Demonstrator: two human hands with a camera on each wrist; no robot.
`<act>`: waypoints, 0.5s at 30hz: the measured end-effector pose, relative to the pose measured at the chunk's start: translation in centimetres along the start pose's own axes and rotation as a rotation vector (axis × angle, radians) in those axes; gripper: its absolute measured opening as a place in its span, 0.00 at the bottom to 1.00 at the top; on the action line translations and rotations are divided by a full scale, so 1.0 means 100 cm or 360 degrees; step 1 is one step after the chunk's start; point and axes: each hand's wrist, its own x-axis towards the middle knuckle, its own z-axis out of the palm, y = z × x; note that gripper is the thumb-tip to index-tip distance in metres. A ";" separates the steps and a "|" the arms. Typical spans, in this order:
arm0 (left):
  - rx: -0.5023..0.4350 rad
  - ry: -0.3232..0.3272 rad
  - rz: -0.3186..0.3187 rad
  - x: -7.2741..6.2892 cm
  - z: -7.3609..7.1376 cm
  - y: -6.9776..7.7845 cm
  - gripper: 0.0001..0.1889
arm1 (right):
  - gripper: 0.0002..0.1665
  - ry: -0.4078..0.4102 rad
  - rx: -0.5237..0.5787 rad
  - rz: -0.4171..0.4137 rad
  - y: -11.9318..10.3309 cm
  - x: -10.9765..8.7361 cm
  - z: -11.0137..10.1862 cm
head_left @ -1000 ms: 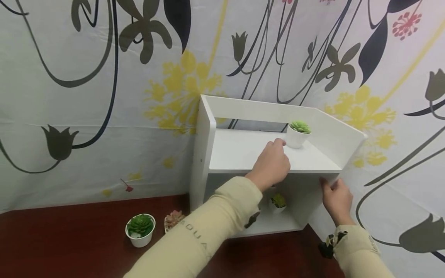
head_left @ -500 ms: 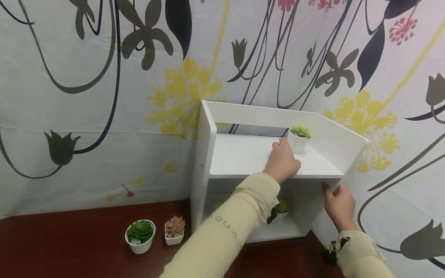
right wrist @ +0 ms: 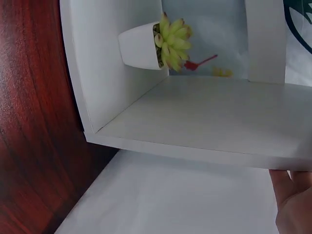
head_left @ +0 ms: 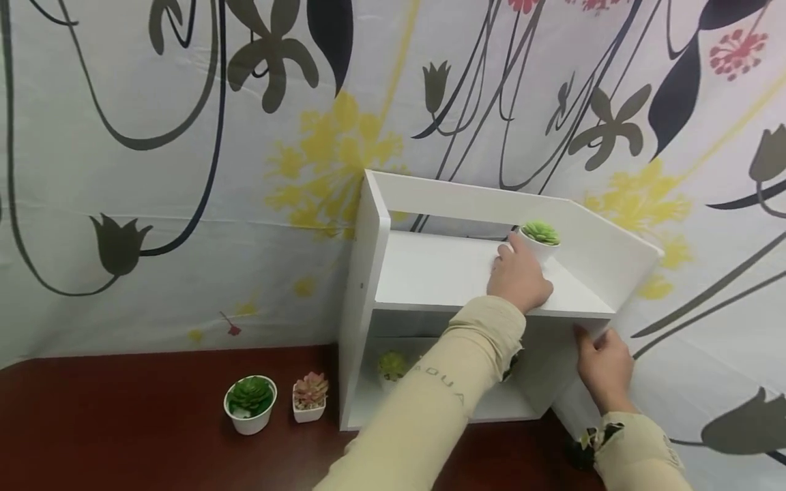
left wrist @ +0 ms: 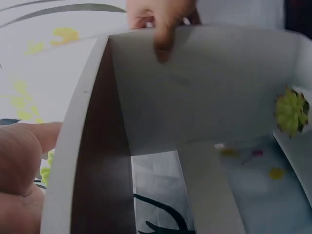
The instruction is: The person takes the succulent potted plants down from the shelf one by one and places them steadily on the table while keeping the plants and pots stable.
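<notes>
My left hand [head_left: 520, 276] is against a white pot with a light green succulent [head_left: 540, 233] on the upper shelf. Its fingertips reach the pot's left side; the hand hides the pot's front, so its hold is unclear. My right hand [head_left: 606, 365] grips the right side panel of a small white shelf unit [head_left: 445, 273], thumb on the inner face and fingers outside. The right wrist view shows that hand at the panel's edge [right wrist: 219, 158]. Inside the lower compartment is a yellow-green succulent [head_left: 393, 365], partly behind my left sleeve.
Left of the unit, a dark green succulent in a round white pot [head_left: 250, 402] and a pink succulent in a squarish white pot [head_left: 310, 397] stand on the reddish-brown table [head_left: 123, 409]. A flower-patterned cloth [head_left: 233, 164] hangs behind.
My left hand has moved right and closer to the pot on the upper shelf, which looks unmoved. My right hand keeps its grip on the side panel. The view has shifted slightly.
</notes>
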 end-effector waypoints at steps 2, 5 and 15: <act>-0.0050 0.0004 -0.0029 0.003 0.004 0.006 0.49 | 0.27 0.0008 -0.0020 0.0025 0.002 0.001 -0.004; -0.0077 0.0026 -0.0047 0.008 0.009 0.012 0.49 | 0.27 -0.0002 -0.0032 0.0052 0.003 0.002 -0.007; -0.0181 0.0184 -0.0133 0.031 0.027 0.009 0.50 | 0.25 -0.0012 -0.0014 0.0054 -0.004 0.000 0.003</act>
